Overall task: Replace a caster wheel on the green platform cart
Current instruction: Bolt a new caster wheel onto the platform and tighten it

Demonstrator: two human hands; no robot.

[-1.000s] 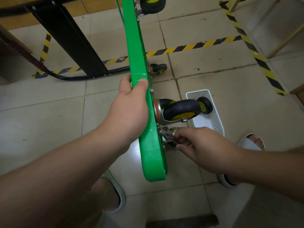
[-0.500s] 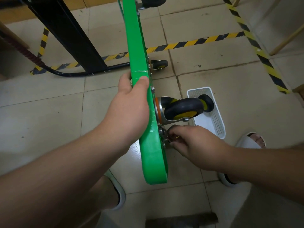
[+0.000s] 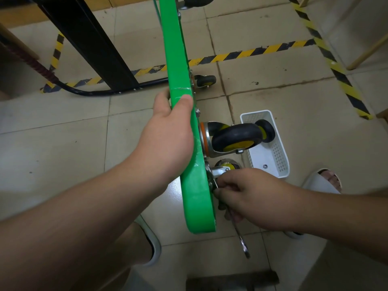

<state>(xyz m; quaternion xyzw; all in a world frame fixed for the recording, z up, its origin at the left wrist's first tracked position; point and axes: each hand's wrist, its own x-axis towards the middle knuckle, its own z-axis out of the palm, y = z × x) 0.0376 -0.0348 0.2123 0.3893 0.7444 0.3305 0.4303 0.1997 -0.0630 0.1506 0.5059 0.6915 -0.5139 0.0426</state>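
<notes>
Right hand (image 3: 249, 198) shifted lower along green platform cart (image 3: 196, 198), wrench (image 3: 241, 238) handle now showing below it

No readable text — no labels, brands or numbers.

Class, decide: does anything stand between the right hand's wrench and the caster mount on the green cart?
Nothing visible does. The right hand holds the wrench at the caster mount on the green cart; the big caster wheel sits above, clear.

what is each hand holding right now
Left hand: closed grip on the edge of the green platform cart.
Right hand: closed grip on a wrench, against the cart's underside.
</notes>
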